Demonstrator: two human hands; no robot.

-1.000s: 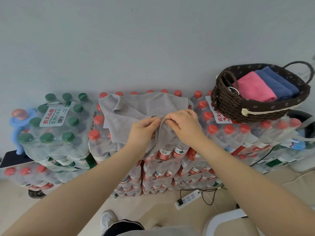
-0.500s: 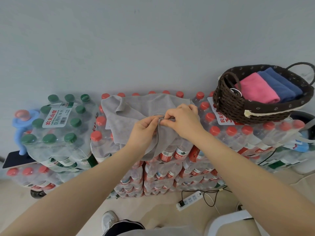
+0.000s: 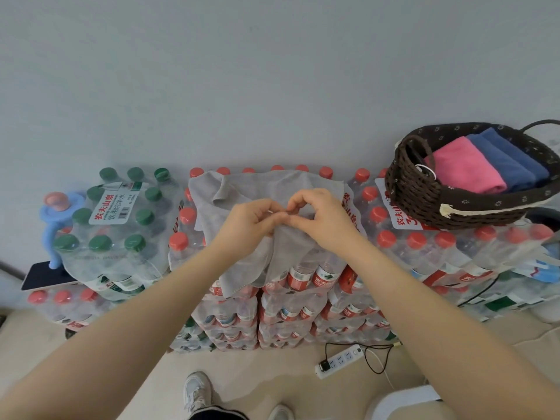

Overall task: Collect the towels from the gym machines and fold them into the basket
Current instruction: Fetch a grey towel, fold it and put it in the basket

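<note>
grey towel mid-fold, 2 or more already in the basket

the stacked water-bottle packs (image 3: 303, 301) against the wall serve as the work surface, red-capped cases in the middle and right, a green-capped pack (image 3: 118, 219) at the left. on top of the right-hand cases sits the dark woven basket (image 3: 424, 189), well apart from the hands. inside it lie a folded pink towel (image 3: 466, 169) and, touching it on the far side, folded blue towelling (image 3: 512, 159); whether that is 1 blue towel or 2 cannot be told.

the grey towel (image 3: 266, 189) is spread over the middle cases, its near part drooping down their front and its far left corner turned over. it is not yet folded.

the left hand (image 3: 247, 228) and right hand (image 3: 321, 219) meet at the towel's middle, fingertips close together, each pinching a gathered bit of grey cloth.

judging by this, the collecting looks largely done and the folding is well along: this towel needs its fold finished and then a carry to the right into the basket. whether more towels wait elsewhere is not shown.
</note>
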